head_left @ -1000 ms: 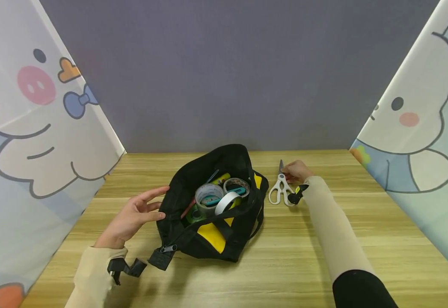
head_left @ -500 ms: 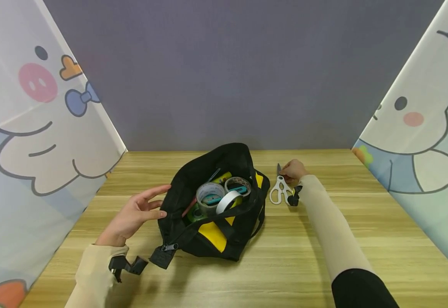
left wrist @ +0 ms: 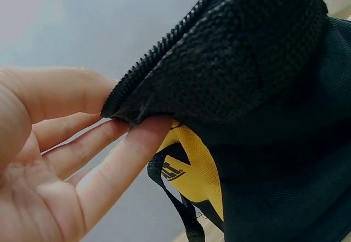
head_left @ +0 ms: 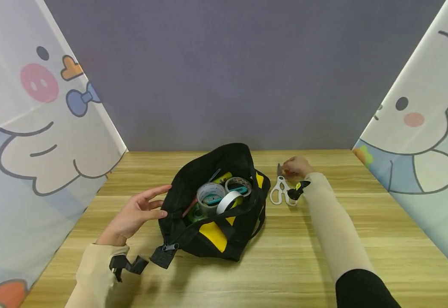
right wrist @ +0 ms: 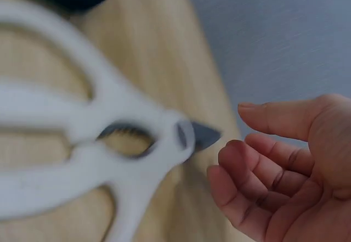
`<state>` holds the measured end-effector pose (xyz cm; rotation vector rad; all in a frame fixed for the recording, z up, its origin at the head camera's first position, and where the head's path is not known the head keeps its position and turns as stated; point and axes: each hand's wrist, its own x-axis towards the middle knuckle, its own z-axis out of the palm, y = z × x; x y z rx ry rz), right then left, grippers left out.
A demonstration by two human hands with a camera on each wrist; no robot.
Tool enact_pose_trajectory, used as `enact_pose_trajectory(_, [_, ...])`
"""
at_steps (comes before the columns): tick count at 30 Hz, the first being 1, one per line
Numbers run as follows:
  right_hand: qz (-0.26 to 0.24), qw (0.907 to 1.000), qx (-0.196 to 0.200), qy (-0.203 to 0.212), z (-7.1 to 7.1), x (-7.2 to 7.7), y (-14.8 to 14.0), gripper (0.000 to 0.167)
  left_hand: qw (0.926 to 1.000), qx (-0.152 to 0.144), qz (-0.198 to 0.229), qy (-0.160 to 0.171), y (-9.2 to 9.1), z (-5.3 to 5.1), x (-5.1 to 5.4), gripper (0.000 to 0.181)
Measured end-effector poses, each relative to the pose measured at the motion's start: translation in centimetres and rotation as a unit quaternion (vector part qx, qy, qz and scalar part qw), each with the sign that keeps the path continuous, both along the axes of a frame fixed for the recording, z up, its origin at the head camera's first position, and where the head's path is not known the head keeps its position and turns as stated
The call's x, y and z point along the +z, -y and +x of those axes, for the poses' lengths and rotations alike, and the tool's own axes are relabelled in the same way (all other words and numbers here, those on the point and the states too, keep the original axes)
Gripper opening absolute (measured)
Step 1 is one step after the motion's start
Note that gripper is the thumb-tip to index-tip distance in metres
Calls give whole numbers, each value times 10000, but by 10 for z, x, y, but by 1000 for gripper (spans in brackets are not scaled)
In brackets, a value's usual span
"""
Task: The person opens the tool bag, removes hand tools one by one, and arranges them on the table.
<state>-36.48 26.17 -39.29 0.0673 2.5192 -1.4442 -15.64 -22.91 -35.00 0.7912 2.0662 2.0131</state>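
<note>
A black bag (head_left: 224, 248) with yellow panels stands unzipped on the table, its mouth facing up. My left hand (head_left: 133, 216) pinches the bag's zippered edge between thumb and fingers, as the left wrist view shows up close. Inside the bag lie several tape rolls, among them a white roll (head_left: 229, 202) and a clear roll (head_left: 209, 196), plus a teal cutter (head_left: 239, 190) and a yellow tube (head_left: 222, 178). To its right lie white-handled scissors (head_left: 280, 190), blades pointing away. My right hand (right wrist: 285, 176) is beside the blades, apart from them, with fingers loosely bent and holding nothing.
The wooden table (head_left: 285, 273) ends at a grey back panel (head_left: 239, 77). Cartoon-printed side panels (head_left: 46, 107) flank it left and right. A black strap (head_left: 260, 224) hangs from the bag's right side.
My right hand has let go of the scissors' blade area and moved slightly right of it. The scissors have turned a little. My left hand has stayed at the bag's edge.
</note>
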Motion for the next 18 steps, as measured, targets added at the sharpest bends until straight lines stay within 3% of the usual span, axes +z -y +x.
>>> enact_pose_trajectory(10, [-1196,9928,-57,-79,9,56,11,50,10000,12,-21,41,1,-1,1,63])
enact_pose_trajectory(18, [-1899,9805,344,-383,23,104,49,41,10000,-24,18,39,0,-1,0,64])
